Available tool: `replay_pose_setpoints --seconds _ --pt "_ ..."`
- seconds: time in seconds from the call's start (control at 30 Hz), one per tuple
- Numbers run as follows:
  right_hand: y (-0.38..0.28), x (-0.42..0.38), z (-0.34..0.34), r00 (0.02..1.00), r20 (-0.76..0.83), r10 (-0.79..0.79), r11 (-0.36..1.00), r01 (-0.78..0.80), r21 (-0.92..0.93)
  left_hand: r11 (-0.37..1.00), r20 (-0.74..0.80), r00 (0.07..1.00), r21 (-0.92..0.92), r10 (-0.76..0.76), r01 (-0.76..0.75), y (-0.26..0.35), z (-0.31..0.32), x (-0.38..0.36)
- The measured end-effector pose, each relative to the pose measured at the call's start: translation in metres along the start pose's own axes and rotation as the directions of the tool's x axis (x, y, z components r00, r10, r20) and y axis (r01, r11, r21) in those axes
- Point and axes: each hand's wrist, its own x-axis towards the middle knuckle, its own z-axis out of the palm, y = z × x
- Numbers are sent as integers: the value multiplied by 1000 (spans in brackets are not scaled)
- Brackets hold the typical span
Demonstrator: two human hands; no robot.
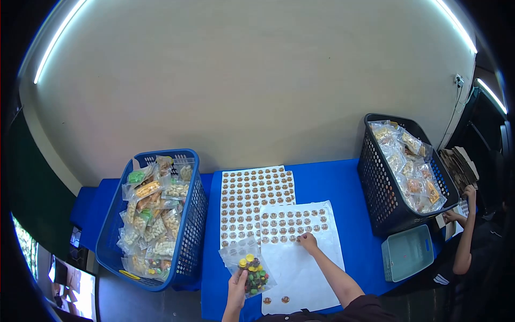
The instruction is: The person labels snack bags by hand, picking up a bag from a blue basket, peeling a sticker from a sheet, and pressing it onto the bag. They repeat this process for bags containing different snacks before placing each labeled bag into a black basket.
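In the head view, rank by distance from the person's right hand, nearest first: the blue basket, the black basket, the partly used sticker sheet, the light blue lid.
1. Partly used sticker sheet, under the right hand.
2. Light blue lid, to the right.
3. Black basket at right and blue basket at left: too close to call.

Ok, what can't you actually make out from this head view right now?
- Print on the round stickers: too small.
- Right hand fingertips on the half-used sheet: whether a sticker is lifted, too small.
- Contents low in the blue basket and black basket: hidden by top packets and walls.
- Left hand holding the snack bag: wrist cut off by bottom edge.
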Motion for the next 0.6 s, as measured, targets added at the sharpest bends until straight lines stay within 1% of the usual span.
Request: replay_pose_setpoints --seconds 0.03,0.1,0.2,0.3,0.33,0.4,0.43,0.53,0.57,0.6 --pt "-9 -9 -10 992 120 46 986 -64 151 1000 7 1000 -5 -4 4 -1 1 0" --pt "-30 -33 -37 925 371 81 881 -241 407 1000 18 1000 -16 -14 15 -3 2 -1" --pt "-61 -76 -68 895 445 10 732 -310 607 998 70 997 44 30 -33 -8 2 2" --pt "-99 -118 -97 898 426 -114 631 -266 729 999 128 992 43 -11 5 -1 10 3" --pt "-112 -134 -107 896 395 -205 665 -169 727 999 140 990 45 -17 11 1 14 4" --pt "-141 -168 -128 860 333 -387 696 35 717 998 169 985 54 -29 21 4 24 6" --pt "-158 -186 -138 851 295 -435 710 122 694 997 175 984 78 -30 17 3 29 7" --pt "-181 -224 -149 811 240 -534 718 284 636 998 247 968 57 -51 38 9 46 3" --pt "-183 -232 -149 799 215 -561 718 340 608 995 259 965 100 -36 10 12 53 -1" --pt "-184 -237 -145 812 182 -555 709 347 614 994 274 961 110 -42 12 13 56 -3"
